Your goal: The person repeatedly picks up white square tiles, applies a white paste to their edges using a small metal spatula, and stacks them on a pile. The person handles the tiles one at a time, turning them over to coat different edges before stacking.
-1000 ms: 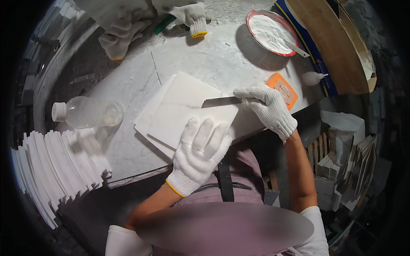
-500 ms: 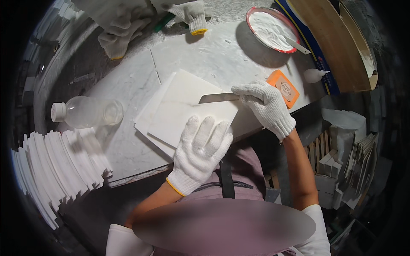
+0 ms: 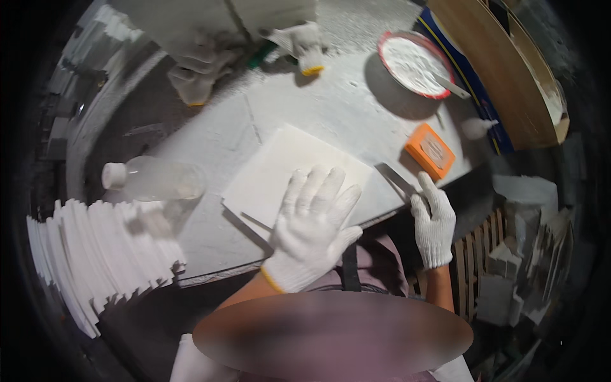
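Observation:
A square white slab [image 3: 267, 172] lies on the worktop, its near left edge overlapping another pale slab beneath. Spread flat over the slab's near part is my left hand [image 3: 312, 223], in a white knit glove with a yellow cuff edge. To the right, a flat metal blade [image 3: 396, 180] lies on the worktop beside the slab. My right hand [image 3: 435, 219], also gloved in white, is at the worktop's near edge. Its fingers are apart around the blade's near end, which they partly hide. An orange block with a round label [image 3: 431, 151] sits just beyond the blade.
A red-rimmed bowl [image 3: 417, 65] of white paste holds a scraper [image 3: 452, 86]. A cardboard box [image 3: 503, 70] and a small squeeze bottle [image 3: 477, 128] stand at the right. Left are a clear plastic bottle [image 3: 159, 178] and stacked white strips [image 3: 102, 248]. Spare gloves [image 3: 302, 44] lie far back.
My right hand has drawn back toward the near edge, bringing the blade off the slab onto the worktop, its fingers now loosened. My left hand has spread flatter on the slab. The view has shifted slightly.

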`<state>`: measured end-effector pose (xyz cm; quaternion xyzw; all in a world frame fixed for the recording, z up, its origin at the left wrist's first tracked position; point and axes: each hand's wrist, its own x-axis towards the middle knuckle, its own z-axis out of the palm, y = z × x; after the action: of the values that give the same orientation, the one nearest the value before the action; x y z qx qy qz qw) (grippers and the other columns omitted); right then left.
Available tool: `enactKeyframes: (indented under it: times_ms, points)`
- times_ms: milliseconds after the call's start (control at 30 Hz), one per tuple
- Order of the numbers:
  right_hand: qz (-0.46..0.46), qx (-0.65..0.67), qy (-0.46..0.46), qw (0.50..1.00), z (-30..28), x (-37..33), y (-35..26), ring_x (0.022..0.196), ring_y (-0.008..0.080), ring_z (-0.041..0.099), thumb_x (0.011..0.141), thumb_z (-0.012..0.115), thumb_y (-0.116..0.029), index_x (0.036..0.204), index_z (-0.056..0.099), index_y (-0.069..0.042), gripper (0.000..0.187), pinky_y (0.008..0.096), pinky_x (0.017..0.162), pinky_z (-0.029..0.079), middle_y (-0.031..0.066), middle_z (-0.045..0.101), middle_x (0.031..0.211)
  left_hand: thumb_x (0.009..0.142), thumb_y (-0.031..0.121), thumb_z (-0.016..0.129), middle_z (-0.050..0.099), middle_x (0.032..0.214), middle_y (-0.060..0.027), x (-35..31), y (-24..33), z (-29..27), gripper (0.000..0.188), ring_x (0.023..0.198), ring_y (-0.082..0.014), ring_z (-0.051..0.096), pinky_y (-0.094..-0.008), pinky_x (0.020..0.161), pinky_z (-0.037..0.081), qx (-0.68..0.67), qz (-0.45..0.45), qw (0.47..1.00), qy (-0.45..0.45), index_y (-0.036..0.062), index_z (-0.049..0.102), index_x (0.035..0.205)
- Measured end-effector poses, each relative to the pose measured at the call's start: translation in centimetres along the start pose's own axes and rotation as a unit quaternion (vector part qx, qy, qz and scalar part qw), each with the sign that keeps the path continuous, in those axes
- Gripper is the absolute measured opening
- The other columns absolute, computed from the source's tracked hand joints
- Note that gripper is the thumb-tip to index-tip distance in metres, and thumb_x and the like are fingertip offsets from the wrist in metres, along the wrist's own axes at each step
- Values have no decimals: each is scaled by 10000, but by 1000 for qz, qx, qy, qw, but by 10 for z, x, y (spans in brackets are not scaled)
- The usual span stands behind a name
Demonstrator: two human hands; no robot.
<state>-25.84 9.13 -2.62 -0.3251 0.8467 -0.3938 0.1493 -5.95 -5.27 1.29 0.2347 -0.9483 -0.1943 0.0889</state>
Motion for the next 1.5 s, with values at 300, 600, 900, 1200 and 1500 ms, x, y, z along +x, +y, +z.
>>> enactKeyframes:
  times_ms: [300, 600, 900, 1200, 1500]
  points:
    - [-146, -225, -62, 961, 5, 18, -23, 778, 282, 664, 865, 680, -163, 1078, 718, -150, 216, 375, 678, 531, 83, 646, 867, 869, 243, 705, 675, 1080, -103, 3, 23, 11, 281, 987, -293, 628, -400, 869, 515, -238, 145, 959, 60, 89, 691, 1104]
    - [-123, -180, -8, 976, -6, 21, -13, 799, 260, 673, 869, 724, -229, 974, 739, -124, 149, 345, 698, 530, 72, 652, 878, 760, 335, 781, 420, 1476, -199, 35, 3, 13, 756, 1433, -434, 314, -557, 1206, 227, 28, 26, 998, 49, 80, 527, 1425]
    - [-153, -198, -79, 965, 0, 35, -19, 813, 264, 674, 899, 677, -217, 999, 703, -110, 150, 356, 696, 535, 91, 666, 902, 702, 196, 776, 491, 1423, -159, 27, -6, 15, 698, 1375, -380, 407, -545, 1206, 245, 25, 97, 994, 34, 61, 561, 1352]
    - [120, 125, -226, 959, -12, 4, -33, 711, 159, 698, 958, 648, -125, 1092, 623, 28, 205, 280, 659, 536, 108, 688, 824, 701, 369, 820, 456, 1509, -181, 5, -11, 4, 827, 1439, -421, 360, -580, 1193, 259, 31, 56, 998, 19, 68, 538, 1418]
    - [-90, -21, -202, 975, -1, -12, -41, 744, 318, 712, 926, 648, -123, 1384, 550, -53, 473, 364, 687, 571, 150, 725, 898, 739, 415, 788, 428, 1508, -184, 4, -13, 11, 790, 1452, -420, 315, -575, 1207, 235, 54, 58, 996, 28, 75, 540, 1408]
